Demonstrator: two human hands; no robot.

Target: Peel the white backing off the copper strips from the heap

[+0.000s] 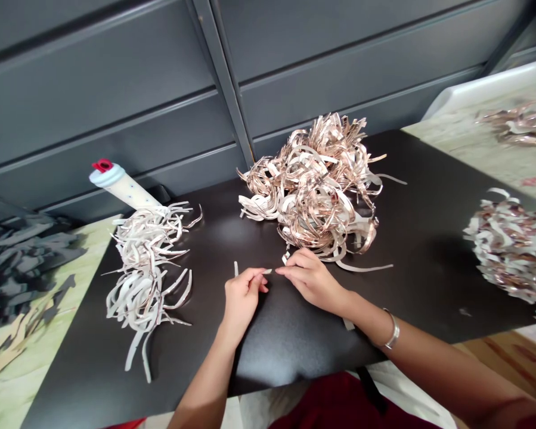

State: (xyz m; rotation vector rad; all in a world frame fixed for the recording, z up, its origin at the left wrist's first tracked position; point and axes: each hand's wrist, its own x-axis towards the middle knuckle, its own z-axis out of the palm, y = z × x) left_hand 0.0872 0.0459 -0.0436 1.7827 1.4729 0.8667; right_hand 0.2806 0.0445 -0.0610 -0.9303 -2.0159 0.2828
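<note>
My left hand [244, 292] pinches a small pale strip end [268, 271] between thumb and finger. Just to its right, my right hand [311, 279] is closed, thumb and index fingertip pressed together almost touching that strip. A short pale strip [286, 258] sticks out by its curled fingers; what lies between its fingertips is too small to make out. Right behind the hands rises a big tangled pile of shiny rose-gold and white strips [316, 185]. A loose pale strip [236, 269] lies beside my left hand.
White strips [138, 295] lie in bunches on the left of the black tabletop [205, 363]. A white bottle with a red-topped lid [129, 186] stands behind them. Short pieces are heaped at right [513, 247]. Dark grey pieces [21, 262] lie far left. A grey panel wall [151, 89] closes the back.
</note>
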